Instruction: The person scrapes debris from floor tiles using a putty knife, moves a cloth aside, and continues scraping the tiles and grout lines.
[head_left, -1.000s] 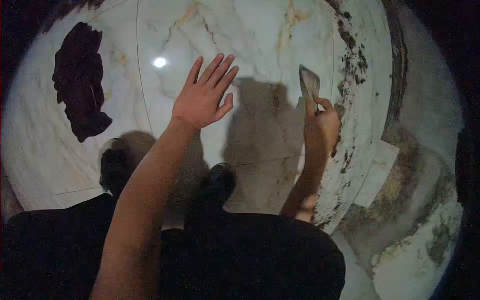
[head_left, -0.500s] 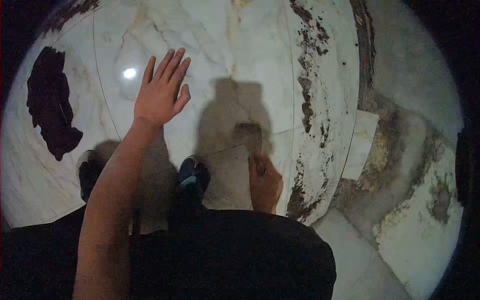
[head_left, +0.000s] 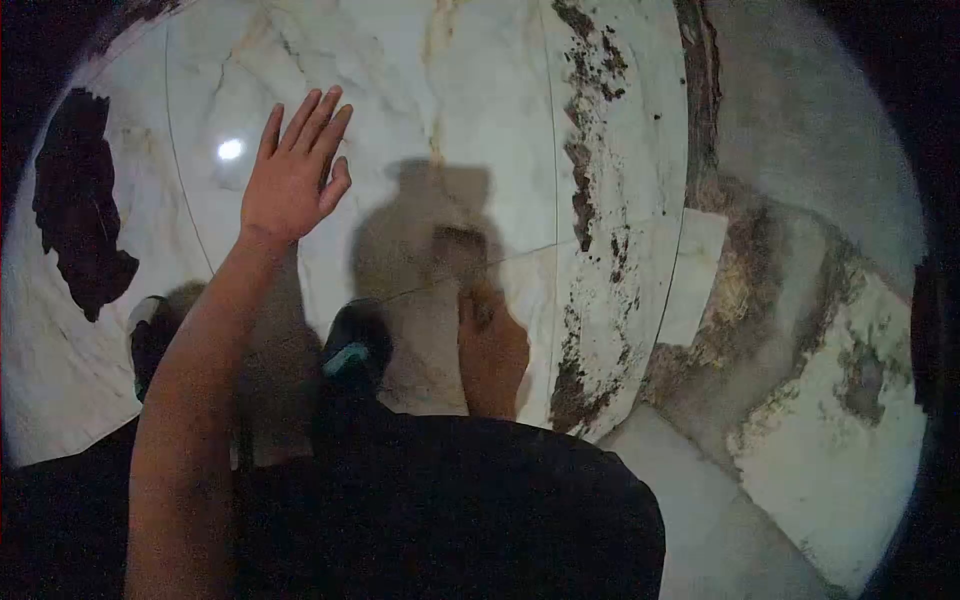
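Shadowed scraper [head_left: 460, 243], any lettering unreadable

pretty plain black clothing [head_left: 500, 500], dark left shoe [head_left: 150, 335], dark right shoe [head_left: 360, 335] with a kinda teal patch [head_left: 347, 358], bare left forearm [head_left: 195, 350], left hand [head_left: 290, 192] and right hand [head_left: 493, 345] bare too

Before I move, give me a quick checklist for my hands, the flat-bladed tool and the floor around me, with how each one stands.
1. Right hand has the flat-bladed tool: ok.
2. Left hand free of tools: ok, it is open with fingers spread.
3. Blade flat against the pale tile: cannot tell, the spot is too dim.
4. Good light on the blade: not ok, it lies within the shadow.
5. Shoes off the big dark patch: ok.
6. Strip to the right free of dark residue: not ok, it is streaked and speckled.
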